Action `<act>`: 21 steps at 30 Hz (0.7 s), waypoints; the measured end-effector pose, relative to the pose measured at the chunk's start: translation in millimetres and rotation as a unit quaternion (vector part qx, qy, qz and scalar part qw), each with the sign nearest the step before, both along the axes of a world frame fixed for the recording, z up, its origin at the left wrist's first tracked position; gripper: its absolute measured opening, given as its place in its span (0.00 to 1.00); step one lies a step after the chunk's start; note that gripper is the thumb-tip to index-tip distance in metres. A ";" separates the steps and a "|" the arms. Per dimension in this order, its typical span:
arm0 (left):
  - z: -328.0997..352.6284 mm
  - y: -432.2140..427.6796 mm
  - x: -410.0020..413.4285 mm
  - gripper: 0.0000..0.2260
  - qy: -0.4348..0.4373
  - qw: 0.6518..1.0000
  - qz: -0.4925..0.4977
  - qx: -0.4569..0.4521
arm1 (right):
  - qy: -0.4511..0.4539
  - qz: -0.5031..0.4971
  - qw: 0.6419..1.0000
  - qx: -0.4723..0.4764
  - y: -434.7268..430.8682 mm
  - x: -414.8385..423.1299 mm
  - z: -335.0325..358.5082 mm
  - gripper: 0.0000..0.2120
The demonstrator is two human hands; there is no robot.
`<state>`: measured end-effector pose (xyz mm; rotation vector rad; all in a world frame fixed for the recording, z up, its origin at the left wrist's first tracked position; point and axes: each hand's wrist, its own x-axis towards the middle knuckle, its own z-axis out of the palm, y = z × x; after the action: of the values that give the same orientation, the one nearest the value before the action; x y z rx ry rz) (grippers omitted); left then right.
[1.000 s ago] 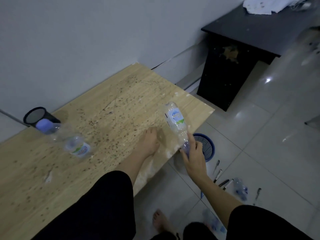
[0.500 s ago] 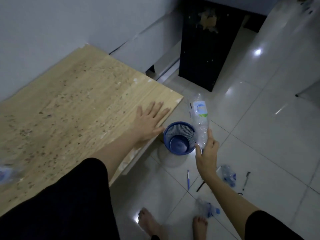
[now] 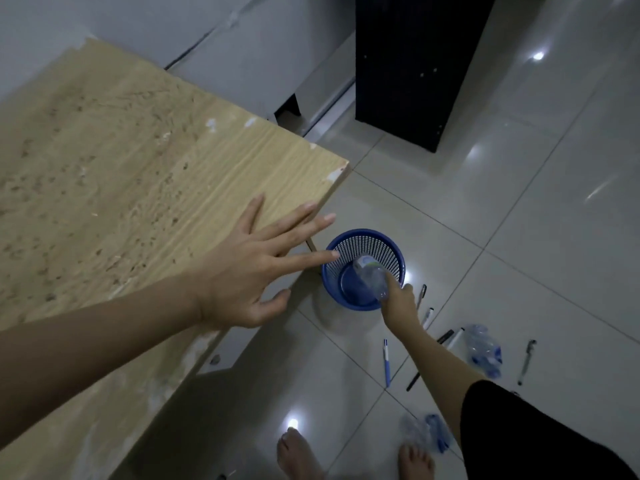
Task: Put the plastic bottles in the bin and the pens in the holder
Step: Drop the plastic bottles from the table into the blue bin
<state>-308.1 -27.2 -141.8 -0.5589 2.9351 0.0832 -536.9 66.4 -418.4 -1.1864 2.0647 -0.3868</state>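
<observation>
Tilting base-down into the bin (image 3: pixel 394 252), bottle (image 3: pixel 370 277) in right hand (image 3: pixel 398 301)

Left hand (image 3: pixel 239 275) flat, fingers spread, right hand (image 3: pixel 398 301) lowered, closed grip

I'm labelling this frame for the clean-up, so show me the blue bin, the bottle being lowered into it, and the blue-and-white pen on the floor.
blue bin (image 3: pixel 349 241): head view, on its far mesh wall.
bottle (image 3: pixel 369 273): head view, on its clear body below the label.
blue-and-white pen (image 3: pixel 386 362): head view, mid-barrel.
</observation>
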 end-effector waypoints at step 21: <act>-8.5 -0.8 -0.5 0.24 0.015 0.999 0.026 -0.026 | 0.047 0.221 0.963 0.150 -49.4 18.7 -67.3 0.19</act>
<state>-308.6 -28.0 -150.3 -0.6486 2.9599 0.0217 -518.2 17.0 -485.6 -1.4421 1.7824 0.1919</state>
